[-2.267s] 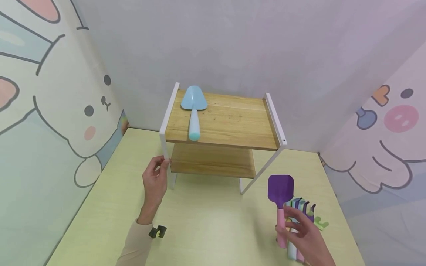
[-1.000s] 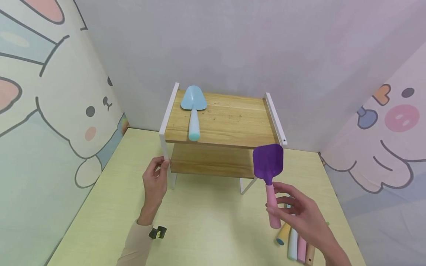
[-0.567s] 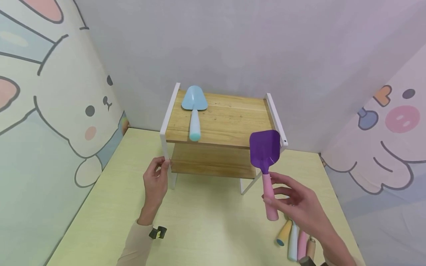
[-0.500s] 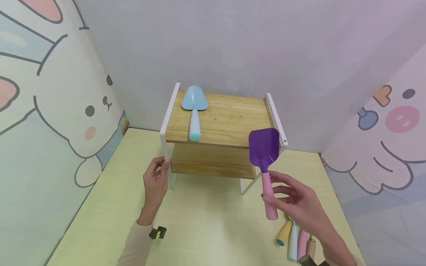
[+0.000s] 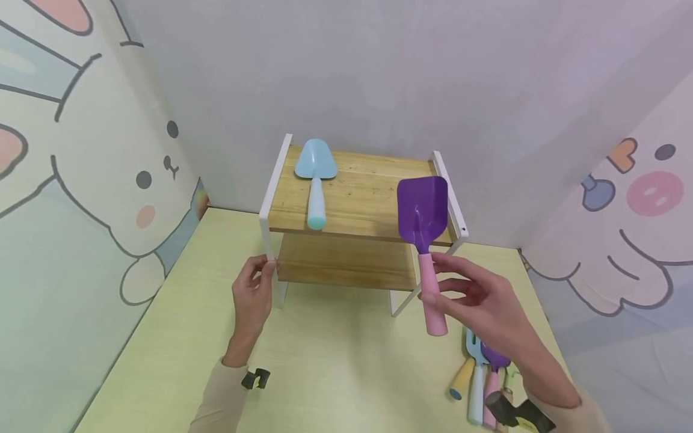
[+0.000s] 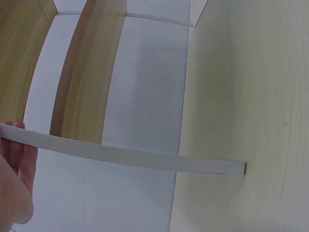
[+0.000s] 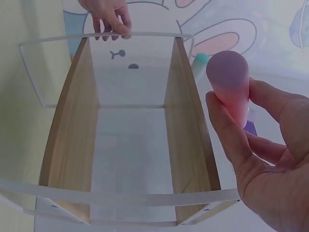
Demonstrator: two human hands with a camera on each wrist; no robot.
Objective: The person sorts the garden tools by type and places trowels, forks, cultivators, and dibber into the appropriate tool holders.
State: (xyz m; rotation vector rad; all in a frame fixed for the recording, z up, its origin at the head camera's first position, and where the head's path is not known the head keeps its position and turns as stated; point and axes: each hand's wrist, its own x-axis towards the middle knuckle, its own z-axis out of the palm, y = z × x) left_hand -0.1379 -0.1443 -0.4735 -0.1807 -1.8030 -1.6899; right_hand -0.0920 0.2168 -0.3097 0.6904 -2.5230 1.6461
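My right hand (image 5: 482,300) grips the pink handle of a purple-bladed toy shovel (image 5: 423,210), thumb on one side and fingers on the other. The blade points away from me and overlaps the right part of the two-tier wooden shelf (image 5: 357,207) in the head view; whether it touches is unclear. Close up in the right wrist view is the handle's round end (image 7: 229,72). With thumb and fingers, my left hand (image 5: 253,294) pinches the shelf's white front-left post (image 6: 120,155). A light blue trowel (image 5: 316,162) lies on the top board at the left, handle toward me.
Several more tools lie on the table at the lower right: a yellow handle (image 5: 462,379), a slotted light blue tool (image 5: 477,385), a purple one (image 5: 495,359) with a pink handle, and a green piece (image 5: 511,374). Cartoon-printed walls (image 5: 379,78) enclose the table.
My right hand has lifted the shovel from beside the tool pile, moving it forward and left until its blade overlaps the top board. The left hand and blue trowel have stayed put.
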